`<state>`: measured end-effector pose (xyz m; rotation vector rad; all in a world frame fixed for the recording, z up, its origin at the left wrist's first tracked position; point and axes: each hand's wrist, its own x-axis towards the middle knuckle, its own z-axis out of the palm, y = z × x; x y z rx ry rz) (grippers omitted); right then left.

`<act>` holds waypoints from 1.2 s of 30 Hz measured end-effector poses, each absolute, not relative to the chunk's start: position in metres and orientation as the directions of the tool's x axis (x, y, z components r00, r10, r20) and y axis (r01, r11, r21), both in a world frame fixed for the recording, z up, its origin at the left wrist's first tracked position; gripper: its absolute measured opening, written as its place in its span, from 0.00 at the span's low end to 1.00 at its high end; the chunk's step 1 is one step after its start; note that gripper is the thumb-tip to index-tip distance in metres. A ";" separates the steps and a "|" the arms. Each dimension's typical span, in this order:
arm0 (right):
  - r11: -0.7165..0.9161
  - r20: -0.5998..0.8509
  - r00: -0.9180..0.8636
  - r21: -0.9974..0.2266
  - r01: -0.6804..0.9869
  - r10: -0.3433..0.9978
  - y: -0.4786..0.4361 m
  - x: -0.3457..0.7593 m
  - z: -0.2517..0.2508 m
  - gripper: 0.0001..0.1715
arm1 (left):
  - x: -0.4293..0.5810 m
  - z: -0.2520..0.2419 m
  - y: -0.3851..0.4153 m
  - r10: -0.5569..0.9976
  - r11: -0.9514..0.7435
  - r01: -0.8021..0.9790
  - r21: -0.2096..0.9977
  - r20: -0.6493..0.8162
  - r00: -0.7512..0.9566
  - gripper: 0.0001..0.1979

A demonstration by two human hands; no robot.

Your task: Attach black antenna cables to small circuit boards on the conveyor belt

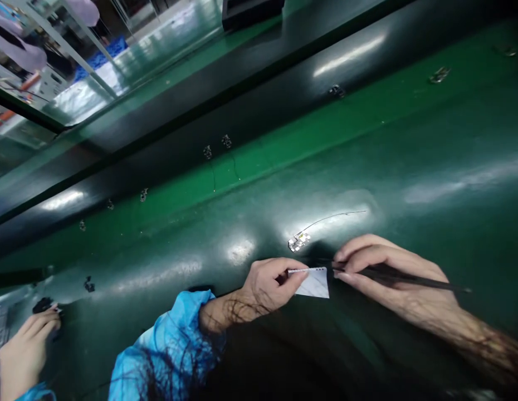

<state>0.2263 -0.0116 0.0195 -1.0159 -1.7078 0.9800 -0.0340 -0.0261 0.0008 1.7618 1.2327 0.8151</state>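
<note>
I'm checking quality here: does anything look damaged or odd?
Nothing plainly stands out. The part near the left hand trails a thin wire, but two farther parts do too; fine damage is too small to tell.

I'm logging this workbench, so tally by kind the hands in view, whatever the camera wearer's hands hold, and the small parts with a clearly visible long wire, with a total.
Wearer's own, left hand and right hand: 2
Co-worker's hand: 1
White card: 1
Slim dark tool: 1
Small wired parts: 3
Total: 8
</note>
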 end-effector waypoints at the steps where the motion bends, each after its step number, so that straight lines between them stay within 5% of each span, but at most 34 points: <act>1: 0.341 0.290 -0.248 -0.920 0.195 0.924 -0.012 0.224 0.020 0.09 | -0.034 0.002 -0.026 0.945 -0.203 0.413 0.888 0.068 0.319 0.06; 36: 0.374 0.299 -0.350 -0.912 0.168 0.888 -0.016 0.229 0.018 0.15 | -0.037 0.006 -0.027 0.899 -0.343 0.374 0.861 0.186 0.396 0.05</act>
